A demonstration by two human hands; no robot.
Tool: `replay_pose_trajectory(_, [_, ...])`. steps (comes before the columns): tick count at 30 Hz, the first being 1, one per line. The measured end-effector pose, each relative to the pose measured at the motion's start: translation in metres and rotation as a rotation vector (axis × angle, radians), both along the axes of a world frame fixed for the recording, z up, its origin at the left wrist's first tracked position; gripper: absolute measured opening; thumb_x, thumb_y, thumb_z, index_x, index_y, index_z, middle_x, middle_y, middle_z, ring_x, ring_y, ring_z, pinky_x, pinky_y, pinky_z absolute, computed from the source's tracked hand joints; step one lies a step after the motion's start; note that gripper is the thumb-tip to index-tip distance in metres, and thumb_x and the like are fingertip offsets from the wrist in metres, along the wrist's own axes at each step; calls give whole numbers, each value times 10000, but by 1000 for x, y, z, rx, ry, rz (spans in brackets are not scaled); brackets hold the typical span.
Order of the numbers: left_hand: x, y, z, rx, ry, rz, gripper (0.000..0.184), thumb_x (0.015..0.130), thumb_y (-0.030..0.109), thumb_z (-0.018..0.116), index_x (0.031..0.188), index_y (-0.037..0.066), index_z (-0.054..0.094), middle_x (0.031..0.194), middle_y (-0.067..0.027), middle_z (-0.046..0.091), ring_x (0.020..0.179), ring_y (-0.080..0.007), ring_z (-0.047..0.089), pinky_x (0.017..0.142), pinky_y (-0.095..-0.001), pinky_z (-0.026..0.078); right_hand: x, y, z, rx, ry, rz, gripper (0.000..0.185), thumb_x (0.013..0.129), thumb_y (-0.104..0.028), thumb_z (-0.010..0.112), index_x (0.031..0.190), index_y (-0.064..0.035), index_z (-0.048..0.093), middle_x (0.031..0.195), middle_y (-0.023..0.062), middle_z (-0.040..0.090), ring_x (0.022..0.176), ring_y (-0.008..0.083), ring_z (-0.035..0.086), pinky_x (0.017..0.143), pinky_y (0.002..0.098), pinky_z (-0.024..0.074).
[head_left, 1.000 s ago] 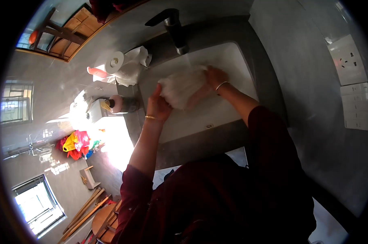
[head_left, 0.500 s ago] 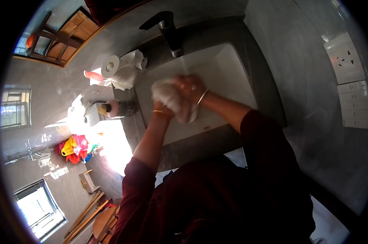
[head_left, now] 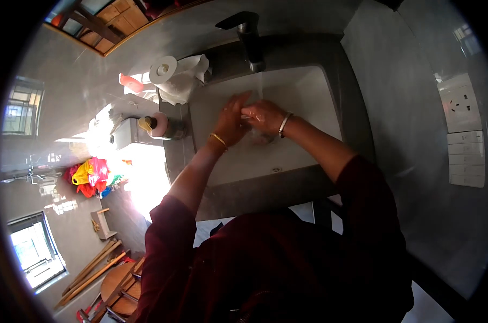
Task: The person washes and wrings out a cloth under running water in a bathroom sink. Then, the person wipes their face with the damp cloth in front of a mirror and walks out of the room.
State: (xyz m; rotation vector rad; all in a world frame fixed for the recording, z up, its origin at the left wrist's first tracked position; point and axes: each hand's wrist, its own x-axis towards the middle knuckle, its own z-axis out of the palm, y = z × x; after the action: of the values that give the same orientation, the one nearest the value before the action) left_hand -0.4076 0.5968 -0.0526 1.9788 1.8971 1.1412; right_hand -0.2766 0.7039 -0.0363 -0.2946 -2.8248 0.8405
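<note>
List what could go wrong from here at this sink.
1. Splashing: a thin stream of water falls from the black single-lever tap near the left hand and right hand; spray might wet the white paper roll beside the white rectangular basin.

2. Knocking: the pink bottle with a yellow top stands left of the basin; the left forearm could swing into it.

3. Wetting: the silver-coloured bracelet may get splashed.
</note>
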Motion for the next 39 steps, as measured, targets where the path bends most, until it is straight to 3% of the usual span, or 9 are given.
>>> replay_pose_trajectory(3, [-18, 4, 37, -192, 160, -15, 467, 650, 233, 758, 1045, 86, 557, 960, -151, 609, 919, -306, 584, 825, -343, 449, 8, 0, 56, 144, 201, 45, 115, 825, -190, 522, 858, -95, 578, 785, 97, 611, 757, 278, 596, 675, 393, 473])
replay_pose_trajectory(6, [-10, -1, 124, -375, -185, 49, 380, 653, 232, 764, 938, 76, 567, 795, -126, 627, 738, -279, 614, 690, -334, 475, 26, 13, 118, 157, 372, 2, 47, 803, -110, 542, 835, -81, 559, 724, 83, 565, 729, 271, 573, 657, 373, 467])
replay_pose_trajectory(13, [-12, -4, 218, -230, -172, 109, 242, 738, 223, 724, 760, 22, 591, 585, -1, 496, 591, -70, 453, 547, -253, 401, 53, 19, 214, 240, 463, -71, 123, 749, -14, 553, 862, -51, 582, 770, 86, 552, 714, 269, 551, 624, 342, 449])
replay_pose_trajectory(18, [-31, 1, 122, -207, -323, 98, 362, 763, 335, 678, 720, 2, 543, 571, -123, 500, 511, -207, 441, 527, -350, 403, 63, 28, 162, -54, 276, -83, 288, 718, 100, 444, 941, -15, 585, 802, 80, 515, 798, 205, 557, 719, 270, 450])
replay_pose_trajectory(23, [-29, -40, -18, -252, 197, -60, 222, 725, 196, 658, 919, 101, 604, 904, -159, 598, 859, -307, 578, 747, -371, 463, 85, 36, -27, -414, 39, -144, 270, 735, 48, 524, 952, -83, 616, 828, 96, 526, 832, 265, 550, 799, 321, 440])
replay_pose_trajectory(26, [-12, -63, -42, -811, 532, -86, 262, 732, 133, 607, 995, 131, 600, 1025, -134, 579, 966, -305, 546, 840, -375, 448, 107, 17, -73, -122, -195, -51, 288, 697, 64, 559, 930, -88, 634, 887, 92, 537, 881, 262, 527, 814, 324, 438])
replay_pose_trajectory(30, [-8, -74, -34, -672, 518, 12, 259, 739, 113, 580, 997, 121, 591, 992, -130, 589, 953, -308, 554, 799, -391, 466, 112, 23, -92, 143, -194, -1, 234, 720, 38, 553, 908, -74, 635, 809, 103, 572, 819, 274, 553, 749, 324, 456])
replay_pose_trajectory(35, [-17, -59, 49, -383, 15, 84, 195, 774, 156, 572, 938, 52, 559, 861, -188, 596, 826, -312, 605, 697, -412, 475, 109, 41, 20, -253, 102, -362, 195, 773, -29, 515, 942, -43, 612, 871, 166, 628, 777, 318, 602, 699, 360, 485])
replay_pose_trajectory(39, [-9, -51, 146, -221, -195, 171, 284, 781, 209, 648, 963, 6, 568, 771, -162, 594, 692, -203, 589, 655, -315, 461, 106, 48, 125, -267, 444, -406, 198, 829, 5, 485, 973, -67, 600, 744, -17, 571, 652, 59, 490, 600, 205, 417])
